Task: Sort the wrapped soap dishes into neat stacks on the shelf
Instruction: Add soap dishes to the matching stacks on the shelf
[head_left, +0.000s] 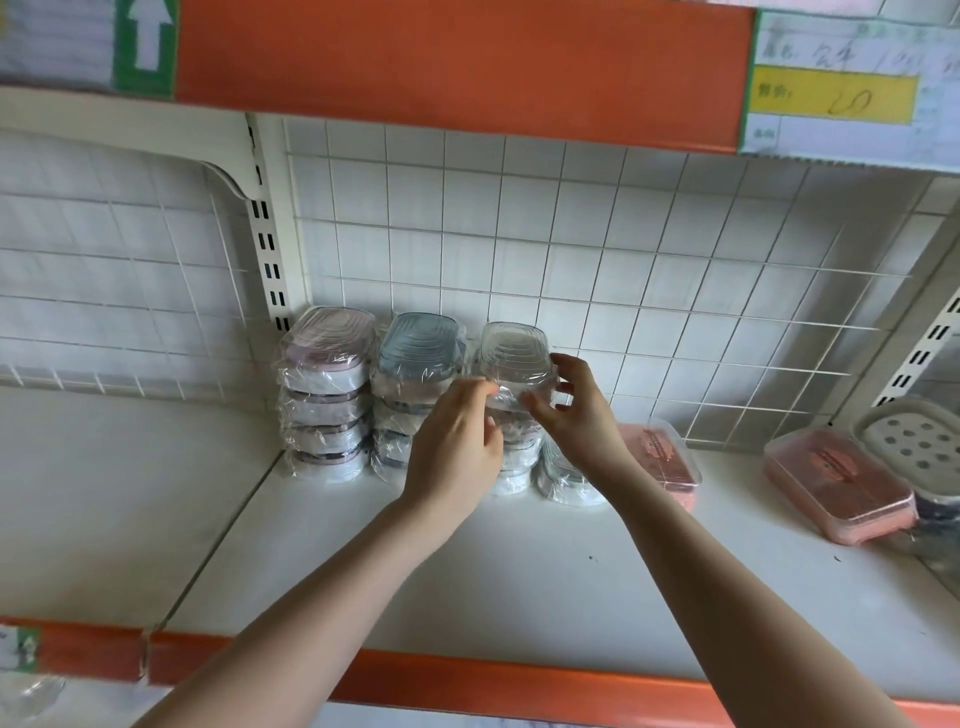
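Two bare forearms reaching over the white shelf (519, 587).
Left hand (457, 447) and right hand (576, 410) fingers are pinching the clear film-wrapped soap dish (514, 353) atop the third stack, its long axis pointing toward the wall.

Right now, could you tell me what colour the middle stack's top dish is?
Blue dish, clearest in the head view.

Soap dishes on the shelf, counted by kind

Three full stacks: pink-topped (326, 395) of four, blue-topped (415, 364), height hidden, and clear-topped (511, 353) between the fingers (470, 387). One wrapped dish (563, 480) lies below the fingers; two pink boxes (657, 452) (836, 480); one white holed dish (914, 441).
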